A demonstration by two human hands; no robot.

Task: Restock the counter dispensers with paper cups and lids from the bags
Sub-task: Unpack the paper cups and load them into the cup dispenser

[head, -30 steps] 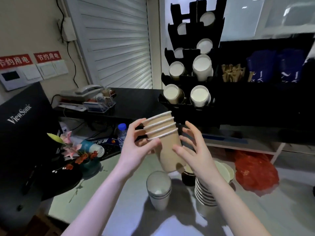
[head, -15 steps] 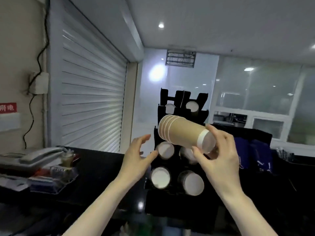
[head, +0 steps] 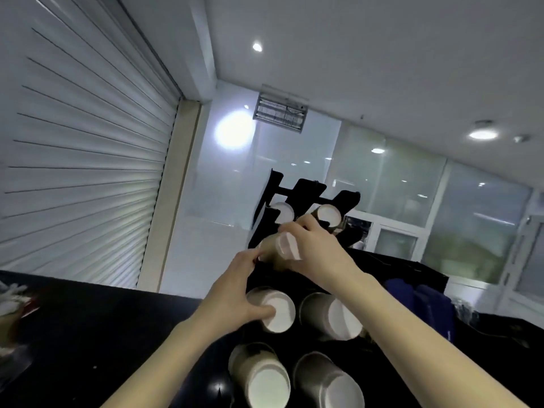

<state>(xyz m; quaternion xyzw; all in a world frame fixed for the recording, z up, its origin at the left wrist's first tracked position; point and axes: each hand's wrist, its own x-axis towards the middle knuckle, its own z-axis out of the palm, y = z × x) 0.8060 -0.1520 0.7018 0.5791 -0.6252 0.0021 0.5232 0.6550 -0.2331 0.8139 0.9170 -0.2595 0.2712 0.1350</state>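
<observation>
A short stack of brown paper cups (head: 278, 249) lies sideways with its white base toward me, pushed into a slot of the black cup dispenser (head: 312, 189). My right hand (head: 316, 248) grips the stack from the right and above. My left hand (head: 235, 295) reaches up from below; its fingertips touch the stack's left side and its thumb lies on the cup (head: 275, 309) in the slot underneath. Other slots hold cup stacks: one at mid right (head: 331, 316), two at the bottom (head: 259, 376), and two at the top (head: 328, 214).
The dispenser stands on a black counter (head: 88, 334). A white roller shutter (head: 82, 160) fills the left. Blue bags (head: 418, 304) sit to the dispenser's right, and blurred clutter (head: 11, 295) lies at the counter's far left edge.
The view has tilted up and closed in on the dispenser. My right hand has carried the cup stack forward into a dispenser slot, and my left hand has come up against the stack.
</observation>
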